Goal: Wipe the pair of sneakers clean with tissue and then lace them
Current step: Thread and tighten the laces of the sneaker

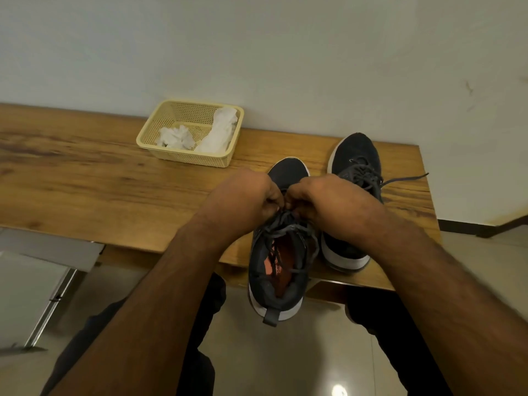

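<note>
Sneakers, lacing stage: your left hand (245,200) and right hand (320,201) pinch the near sneaker's (281,270) laces (285,224); next, thread the upper eyelets.

Both bare forearms extended forward, left hand (245,195) and right hand (323,200) knuckle to knuckle, fingers curled inward, pinching.

Dim, warm indoor light is falling evenly, and a lamp is glaring off the floor tiles (339,391). Wide-angle distortion is bending the table (85,172) edges; the forearms are blurring slightly.
</note>
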